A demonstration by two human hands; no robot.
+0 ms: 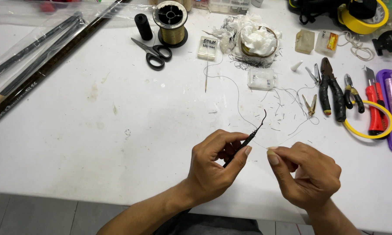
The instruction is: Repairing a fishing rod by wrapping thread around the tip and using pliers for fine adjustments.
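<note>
My left hand (215, 165) pinches a thin black rod-like piece (253, 132) with a curved tip, pointing up and to the right above the white table (117, 130). My right hand (307, 174) pinches a fine clear line (261, 146) just right of that piece. The two hands are close together near the table's front edge. A thin dark thread (235, 95) trails across the table from a needle-like pin (206, 74) toward the hands.
Black scissors (153, 53), a black spool (143, 26) and a gold line spool (171, 24) lie at the back. White fluff in a ring (254, 39), small clear boxes (261, 79), pliers (333, 89), cutters, a red knife (374, 109) and yellow tape (363, 17) sit right. Long rods (35, 65) lie left.
</note>
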